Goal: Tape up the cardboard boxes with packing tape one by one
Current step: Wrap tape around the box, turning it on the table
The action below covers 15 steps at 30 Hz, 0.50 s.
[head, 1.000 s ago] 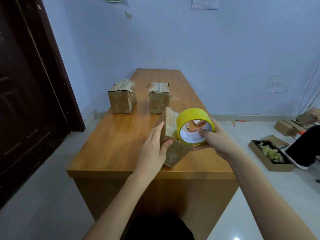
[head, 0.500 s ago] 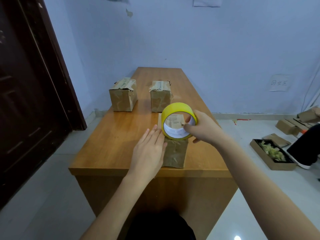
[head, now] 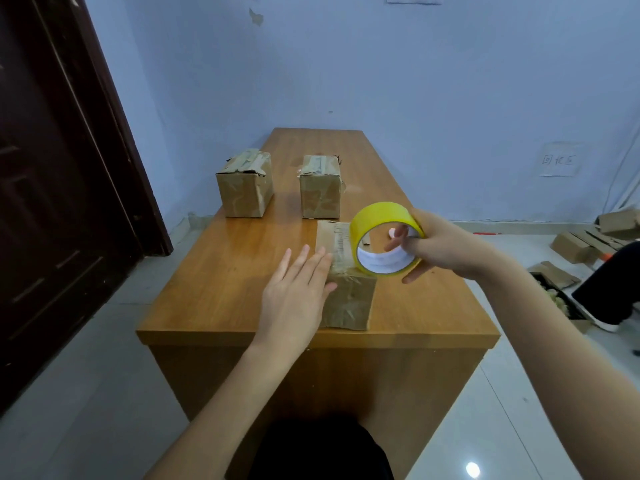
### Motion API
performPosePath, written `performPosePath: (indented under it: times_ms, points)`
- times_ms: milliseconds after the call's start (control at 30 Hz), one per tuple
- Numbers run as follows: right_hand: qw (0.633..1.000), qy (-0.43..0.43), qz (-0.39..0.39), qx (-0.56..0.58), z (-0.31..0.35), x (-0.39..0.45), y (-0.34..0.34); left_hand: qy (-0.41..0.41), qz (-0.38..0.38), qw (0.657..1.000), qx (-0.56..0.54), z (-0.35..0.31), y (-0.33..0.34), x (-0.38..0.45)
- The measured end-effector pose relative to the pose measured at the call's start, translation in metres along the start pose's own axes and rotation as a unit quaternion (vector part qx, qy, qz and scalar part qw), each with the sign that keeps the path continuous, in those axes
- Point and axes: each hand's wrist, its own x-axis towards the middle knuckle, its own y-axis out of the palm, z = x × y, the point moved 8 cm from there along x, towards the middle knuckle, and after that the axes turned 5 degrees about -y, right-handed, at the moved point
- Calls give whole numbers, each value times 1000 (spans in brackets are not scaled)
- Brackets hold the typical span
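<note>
Where the frame begins, at far left:
Door (head: pixel 52 202): dark brown wood, standing beside the pale blue wall (head: pixel 415 81).
Table (head: pixel 221 271): long and orange-brown, running away from the camera toward the wall.
Far left box (head: pixel 245 188): a small cardboard box on the table's left side, its top flaps covered with wrinkled tape.
Second box (head: pixel 320 188): just right of the first with a gap between them, also taped along its top.
Left hand (head: pixel 298 296): fingers straight and slightly spread, palm laid flat against the left side of the near box — fingertips reaching its top edge.
Near box (head: pixel 349 299): the cardboard box being worked on, sitting close to the table's front edge, in front of the second box and apart from it; crinkled tape shows on its top and front face.
Tape roll (head: pixel 386 237): yellow packing tape with a white inner core, held on edge over the right part of the near box's top; whether it touches the box cannot be told.
Right hand (head: pixel 446 244): grips the roll — fingers hooked through the core, thumb under the outer rim.
Floor at right: loose cardboard boxes (head: pixel 575 245) lie on pale tiles, near a dark trouser leg with a white-soled shoe (head: pixel 602 296).
</note>
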Motion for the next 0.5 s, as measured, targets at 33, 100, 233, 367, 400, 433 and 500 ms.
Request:
performPosePath:
  times_ms: [33, 100, 233, 367, 400, 433, 500]
  points:
    - [1000, 4, -13, -2, -5, -2, -3, -1, 9, 1000, 1, -1, 1, 1]
    - [999, 14, -41, 22, -14, -6, -3, -4, 17, 1000, 1, -2, 2, 3]
    - [994, 15, -60, 94, -25, -7, 13, -7, 12, 1000, -16, -5, 1, 7]
    - [984, 23, -94, 149, -31, -3, 18, 32, 16, 999, -24, -27, 2, 10]
    - [983, 28, -95, 154, -32, -2, 18, 39, 22, 999, -25, -31, 4, 10]
    - [983, 32, -94, 157, -33, -2, 18, 42, 26, 998, -24, -33, 6, 9]
    - [984, 34, -80, 156, -33, -4, 15, 36, 28, 999, -23, -32, 6, 8]
